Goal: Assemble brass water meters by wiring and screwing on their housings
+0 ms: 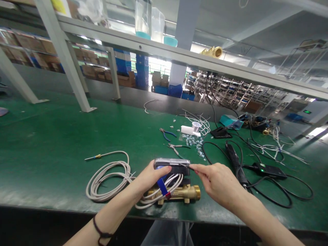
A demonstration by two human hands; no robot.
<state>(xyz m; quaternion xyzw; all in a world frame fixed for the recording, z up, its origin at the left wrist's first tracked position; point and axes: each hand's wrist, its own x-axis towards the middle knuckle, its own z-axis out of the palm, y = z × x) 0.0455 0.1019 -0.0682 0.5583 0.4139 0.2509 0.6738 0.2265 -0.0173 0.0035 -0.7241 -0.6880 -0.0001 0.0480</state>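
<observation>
My left hand [153, 175] grips a flat box-shaped meter head [171, 162] with a clear top rim and a dark body, thumb on its near side. At the box's right edge, my right hand [216, 177] is closed in a pinch; a thin dark tool [186, 166] seems to reach from its fingertips along the rim, its kind unclear. Below sits a brass pipe body [179, 194] with threaded ends. White cables [175, 182] loop from under the box, bundled by a blue strap [162, 186]. To the left lies a coiled grey cable [107, 177] with a metal probe [92, 157].
Beyond my hands lie blue-handled pliers [167, 134], cutters [176, 147], small clear pieces [193, 140] and a solder spool [196, 126]. Black cords, a soldering iron handle [233, 157] and a power adapter [270, 171] lie at right. An overhead shelf [153, 49] spans the green bench [51, 143].
</observation>
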